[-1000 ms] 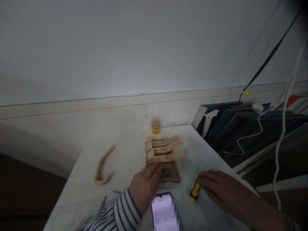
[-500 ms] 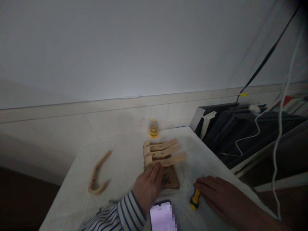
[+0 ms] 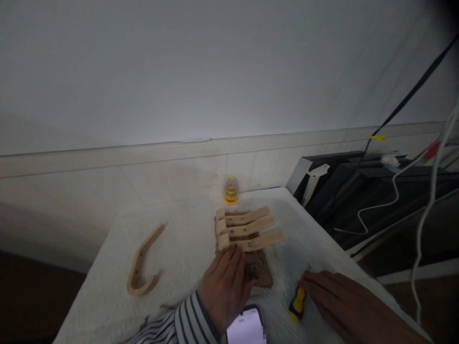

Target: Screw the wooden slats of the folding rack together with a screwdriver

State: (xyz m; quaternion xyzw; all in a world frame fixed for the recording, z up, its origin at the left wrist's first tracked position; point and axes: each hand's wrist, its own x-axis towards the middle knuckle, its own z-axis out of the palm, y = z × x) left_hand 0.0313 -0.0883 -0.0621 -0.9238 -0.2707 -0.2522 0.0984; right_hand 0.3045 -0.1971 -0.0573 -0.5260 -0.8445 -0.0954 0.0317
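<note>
My left hand (image 3: 224, 286), in a striped sleeve, has its fingers pressed together on the nearest wooden hook (image 3: 265, 240) of a row of three. Beneath these hooks is a brown, printed piece (image 3: 263, 274) that looks like cardboard or cloth; the hand covers part of it. A screw head shows on the nearest hook. On the right, my right hand (image 3: 340, 296) has its closed fingertips at the upper end of a yellow and black screwdriver (image 3: 297, 305); most of its shaft is hidden. Another wooden hook (image 3: 136, 267) lies apart on the left.
A clear, yellow-based container (image 3: 231, 192) stands at the back of the white-covered table (image 3: 179, 248), against the wall. A phone (image 3: 245, 327) lies at the near edge. Dark panels (image 3: 337, 177) and a hanging white cable (image 3: 426, 229) are on the right.
The view has shifted slightly. Both hands keep about the same places, the left at the nearest hook and the right at the screwdriver.
</note>
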